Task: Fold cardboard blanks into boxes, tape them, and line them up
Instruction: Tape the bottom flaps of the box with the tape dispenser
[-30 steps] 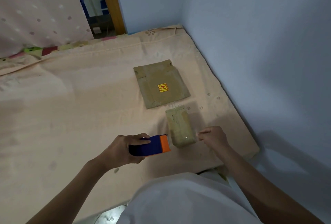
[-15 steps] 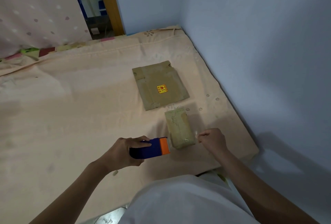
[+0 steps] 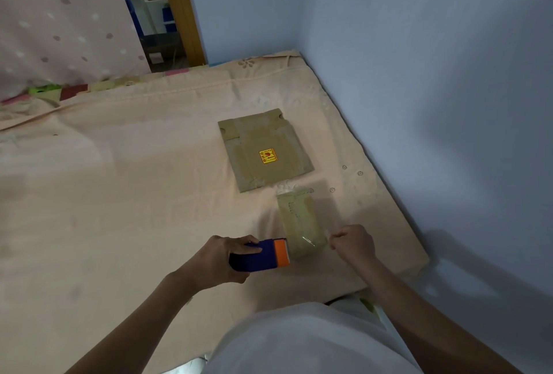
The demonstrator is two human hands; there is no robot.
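Note:
A small folded cardboard box (image 3: 300, 222) lies on the peach bedsheet (image 3: 119, 194), its top glossy with clear tape. My left hand (image 3: 221, 257) grips a blue and orange tape dispenser (image 3: 263, 255) held against the box's near left corner. My right hand (image 3: 354, 243) is at the box's near right corner, fingers curled and pinching the end of a clear tape strip stretched over the box. Beyond the box lies a flat stack of cardboard blanks (image 3: 264, 149) with a yellow and red sticker on top.
A blue wall (image 3: 434, 74) runs close along the bed's right edge. A wooden post (image 3: 179, 8) and a dotted pink curtain (image 3: 59, 20) stand past the far edge. My white-clad knee (image 3: 299, 340) fills the bottom centre.
The hands, the dispenser and the box stay almost where they were. The view has shifted slightly.

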